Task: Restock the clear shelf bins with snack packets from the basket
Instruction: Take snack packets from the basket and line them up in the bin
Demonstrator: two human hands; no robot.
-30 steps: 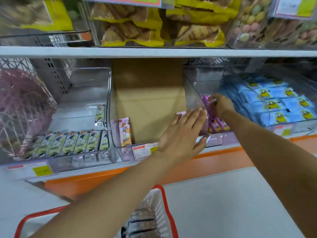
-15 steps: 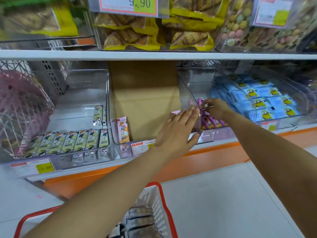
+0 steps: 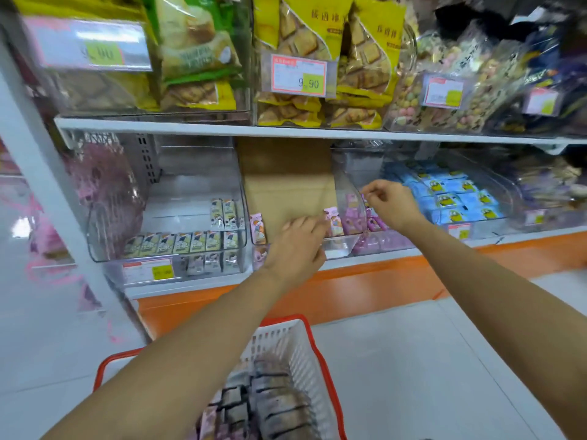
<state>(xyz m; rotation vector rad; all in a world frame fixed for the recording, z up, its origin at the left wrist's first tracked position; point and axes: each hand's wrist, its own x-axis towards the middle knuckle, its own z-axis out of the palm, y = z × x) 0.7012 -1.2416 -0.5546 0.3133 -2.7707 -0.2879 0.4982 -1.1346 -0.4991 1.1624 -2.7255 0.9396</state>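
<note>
A white basket with a red rim (image 3: pixel 313 339) sits low in front of me, holding several grey and purple snack packets (image 3: pixel 279 404). My left hand (image 3: pixel 297 246) reaches over the front of the middle clear bin (image 3: pixel 336 246). Its loosely curled fingertips touch a pink packet (image 3: pixel 335 222) standing at the bin's right end. Another pink packet (image 3: pixel 258 228) stands at the left end. My right hand (image 3: pixel 392 203) is inside the neighbouring bin, thumb and forefinger pinching the top of a purple packet (image 3: pixel 352 215) in the row there.
A brown cardboard sheet (image 3: pixel 286 182) fills the back of the middle bin. The left bin (image 3: pixel 165 173) holds rows of yellow-green packets (image 3: pixel 178 242). Blue packets (image 3: pixel 454 198) fill the bin to the right. The upper shelf (image 3: pixel 286 132) carries large yellow biscuit bags. An orange base strip runs below.
The view pulled back and tilted up. My left hand left the clear divider wall and curled toward the pink packet. My right hand rose slightly above the purple row.
</note>
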